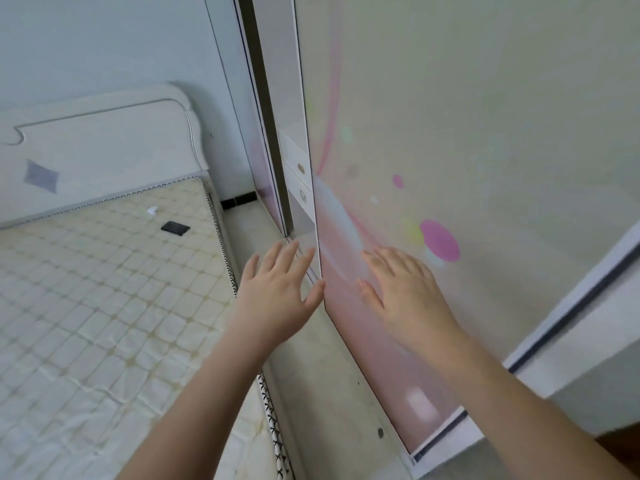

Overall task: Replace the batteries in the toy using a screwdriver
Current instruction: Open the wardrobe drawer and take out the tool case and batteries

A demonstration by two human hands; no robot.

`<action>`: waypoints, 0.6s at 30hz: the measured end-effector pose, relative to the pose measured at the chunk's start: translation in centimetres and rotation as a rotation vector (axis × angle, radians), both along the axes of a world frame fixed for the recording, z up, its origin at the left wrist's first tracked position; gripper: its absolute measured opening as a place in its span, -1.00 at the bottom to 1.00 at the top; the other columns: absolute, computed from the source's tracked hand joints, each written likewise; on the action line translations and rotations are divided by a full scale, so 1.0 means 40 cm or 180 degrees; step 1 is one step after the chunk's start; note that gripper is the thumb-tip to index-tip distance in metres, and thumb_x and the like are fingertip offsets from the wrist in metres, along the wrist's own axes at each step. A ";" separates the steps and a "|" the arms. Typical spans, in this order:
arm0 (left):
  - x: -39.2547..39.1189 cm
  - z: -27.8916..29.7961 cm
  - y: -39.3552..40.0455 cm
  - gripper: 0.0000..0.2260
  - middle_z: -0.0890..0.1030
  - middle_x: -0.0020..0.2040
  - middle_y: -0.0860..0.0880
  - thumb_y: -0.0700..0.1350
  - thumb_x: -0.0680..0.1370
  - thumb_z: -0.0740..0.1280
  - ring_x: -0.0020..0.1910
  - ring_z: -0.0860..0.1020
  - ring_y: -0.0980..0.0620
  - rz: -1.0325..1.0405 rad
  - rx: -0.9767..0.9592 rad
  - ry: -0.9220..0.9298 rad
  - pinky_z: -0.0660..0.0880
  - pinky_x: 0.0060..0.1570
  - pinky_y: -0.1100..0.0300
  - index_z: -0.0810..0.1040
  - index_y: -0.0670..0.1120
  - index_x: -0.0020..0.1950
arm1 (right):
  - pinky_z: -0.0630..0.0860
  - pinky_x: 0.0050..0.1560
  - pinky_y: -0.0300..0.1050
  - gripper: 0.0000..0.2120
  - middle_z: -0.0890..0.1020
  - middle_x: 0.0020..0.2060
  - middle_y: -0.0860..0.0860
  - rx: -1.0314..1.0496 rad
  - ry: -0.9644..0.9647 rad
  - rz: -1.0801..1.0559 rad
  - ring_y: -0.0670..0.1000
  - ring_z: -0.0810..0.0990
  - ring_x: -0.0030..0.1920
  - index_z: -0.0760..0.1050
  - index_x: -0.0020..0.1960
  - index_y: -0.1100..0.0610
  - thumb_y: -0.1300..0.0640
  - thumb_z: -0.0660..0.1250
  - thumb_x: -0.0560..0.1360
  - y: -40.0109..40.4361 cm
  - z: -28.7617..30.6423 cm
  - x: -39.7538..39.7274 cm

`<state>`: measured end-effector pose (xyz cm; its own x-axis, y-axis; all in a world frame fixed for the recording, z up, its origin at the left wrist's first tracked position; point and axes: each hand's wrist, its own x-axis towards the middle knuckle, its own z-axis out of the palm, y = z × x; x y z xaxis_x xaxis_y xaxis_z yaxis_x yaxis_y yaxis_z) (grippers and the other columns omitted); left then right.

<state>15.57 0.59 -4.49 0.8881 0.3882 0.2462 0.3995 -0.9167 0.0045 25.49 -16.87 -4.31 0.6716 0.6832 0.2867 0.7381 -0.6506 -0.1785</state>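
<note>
1. A bare mattress carries a small black object, too small to identify.
2. Left hand, fingers spread, holds nothing beside the sliding door's edge.
3. Right hand presses flat on the door; its fingertips blur.
4. Toy, batteries and screwdriver are out of sight; no writing is legible.

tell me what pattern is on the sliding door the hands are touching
Pale cream with pink swirls and pink, green and white dots on the sliding door, seen in the head view.

1. A small, flat, black rectangular thing lies on the bare mattress, near the headboard; what it is, I cannot tell.
2. A small white piece lies near it, not touching.
</note>
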 end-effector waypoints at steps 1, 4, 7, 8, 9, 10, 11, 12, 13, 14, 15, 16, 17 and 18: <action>0.013 -0.002 0.004 -0.36 0.31 0.51 0.04 0.31 0.49 -0.15 0.52 0.22 -0.02 0.0071 0.0028 -0.0002 0.12 0.45 -0.08 0.27 0.14 0.51 | 0.32 0.33 0.06 -0.38 0.48 0.34 0.09 -0.0014 0.0060 0.0024 0.15 0.42 0.35 0.40 0.40 0.12 -0.16 -0.12 0.53 0.009 -0.002 0.021; 0.041 -0.009 0.024 -0.34 0.28 0.52 0.07 0.31 0.48 -0.17 0.53 0.18 0.00 0.0163 -0.0047 0.0099 0.07 0.46 -0.05 0.22 0.15 0.53 | 0.25 0.37 0.04 -0.34 0.43 0.38 0.08 0.0033 0.0081 0.0121 0.13 0.36 0.40 0.34 0.44 0.09 -0.20 -0.18 0.53 0.056 -0.002 0.070; 0.064 -0.019 0.063 -0.34 0.23 0.53 0.11 0.31 0.47 -0.19 0.54 0.13 0.04 0.0225 -0.0122 0.0098 0.03 0.47 -0.01 0.16 0.17 0.54 | 0.23 0.39 0.03 -0.33 0.41 0.40 0.06 0.0063 0.0147 0.0172 0.11 0.32 0.42 0.31 0.45 0.07 -0.21 -0.21 0.52 0.115 -0.009 0.100; 0.072 -0.023 0.081 -0.34 0.23 0.53 0.11 0.31 0.47 -0.19 0.54 0.13 0.05 0.0267 -0.0145 0.0082 0.04 0.47 -0.01 0.16 0.17 0.54 | 0.24 0.37 0.04 -0.33 0.42 0.39 0.06 0.0085 0.0169 0.0177 0.12 0.33 0.41 0.31 0.45 0.07 -0.22 -0.21 0.52 0.137 -0.014 0.111; 0.081 -0.030 0.101 -0.34 0.22 0.54 0.12 0.31 0.47 -0.19 0.54 0.12 0.07 0.0317 -0.0175 0.0079 0.05 0.47 -0.01 0.15 0.18 0.54 | 0.26 0.36 0.04 -0.33 0.43 0.38 0.07 0.0112 0.0202 0.0171 0.12 0.34 0.40 0.32 0.45 0.08 -0.22 -0.21 0.51 0.160 -0.017 0.123; 0.089 -0.037 0.123 -0.34 0.21 0.54 0.12 0.32 0.46 -0.21 0.54 0.10 0.08 0.0370 -0.0220 0.0092 0.06 0.47 0.00 0.13 0.18 0.54 | 0.26 0.35 0.04 -0.33 0.43 0.38 0.07 0.0142 0.0229 0.0162 0.12 0.35 0.40 0.32 0.45 0.08 -0.21 -0.20 0.52 0.185 -0.019 0.137; 0.099 -0.043 0.145 -0.33 0.20 0.54 0.12 0.32 0.46 -0.22 0.54 0.09 0.09 0.0412 -0.0266 0.0102 0.07 0.47 0.01 0.12 0.19 0.54 | 0.26 0.35 0.03 -0.36 0.43 0.39 0.07 0.0157 0.0259 0.0144 0.13 0.34 0.40 0.32 0.45 0.08 -0.21 -0.17 0.53 0.210 -0.021 0.153; 0.110 -0.049 0.168 -0.33 0.20 0.54 0.12 0.33 0.45 -0.23 0.54 0.09 0.10 0.0437 -0.0288 0.0103 0.08 0.47 0.03 0.11 0.19 0.54 | 0.25 0.36 0.03 -0.40 0.42 0.40 0.08 0.0170 0.0288 0.0129 0.13 0.33 0.41 0.31 0.46 0.09 -0.19 -0.11 0.57 0.236 -0.023 0.170; 0.122 -0.054 0.191 -0.33 0.21 0.54 0.12 0.33 0.46 -0.23 0.54 0.10 0.10 0.0451 -0.0290 0.0107 0.09 0.46 0.03 0.12 0.19 0.54 | 0.23 0.38 0.02 -0.45 0.41 0.41 0.08 0.0174 0.0337 0.0124 0.12 0.32 0.42 0.30 0.46 0.09 -0.16 -0.06 0.59 0.262 -0.026 0.188; 0.137 -0.057 0.215 -0.34 0.21 0.54 0.12 0.33 0.46 -0.22 0.53 0.10 0.10 0.0456 -0.0275 0.0100 0.10 0.46 0.03 0.13 0.18 0.53 | 0.22 0.39 0.02 -0.46 0.41 0.41 0.08 0.0193 0.0375 0.0137 0.13 0.31 0.43 0.30 0.46 0.09 -0.14 -0.04 0.60 0.290 -0.031 0.206; 0.152 -0.060 0.241 -0.36 0.22 0.54 0.12 0.32 0.48 -0.19 0.53 0.11 0.10 0.0459 -0.0262 0.0090 0.11 0.46 0.03 0.13 0.17 0.53 | 0.22 0.39 0.02 -0.45 0.42 0.40 0.08 0.0223 0.0412 0.0154 0.13 0.31 0.43 0.31 0.46 0.10 -0.15 -0.05 0.58 0.321 -0.037 0.221; 0.168 -0.062 0.270 -0.39 0.23 0.53 0.11 0.31 0.51 -0.15 0.53 0.12 0.10 0.0465 -0.0260 0.0082 0.11 0.46 0.01 0.14 0.17 0.53 | 0.23 0.39 0.02 -0.41 0.43 0.38 0.07 0.0259 0.0440 0.0191 0.13 0.32 0.41 0.32 0.45 0.10 -0.18 -0.09 0.56 0.354 -0.045 0.234; 0.185 -0.064 0.302 -0.43 0.23 0.53 0.11 0.29 0.55 -0.09 0.53 0.12 0.09 0.0473 -0.0272 0.0076 0.11 0.47 -0.01 0.14 0.16 0.54 | 0.24 0.38 0.03 -0.37 0.45 0.37 0.07 0.0293 0.0459 0.0242 0.13 0.34 0.40 0.32 0.45 0.10 -0.20 -0.12 0.54 0.389 -0.051 0.245; 0.202 -0.067 0.337 -0.46 0.22 0.54 0.10 0.27 0.57 -0.05 0.53 0.11 0.09 0.0483 -0.0290 0.0054 0.11 0.47 -0.02 0.14 0.15 0.54 | 0.25 0.38 0.04 -0.36 0.44 0.37 0.06 0.0305 0.0477 0.0302 0.12 0.35 0.40 0.32 0.45 0.10 -0.21 -0.12 0.53 0.426 -0.057 0.255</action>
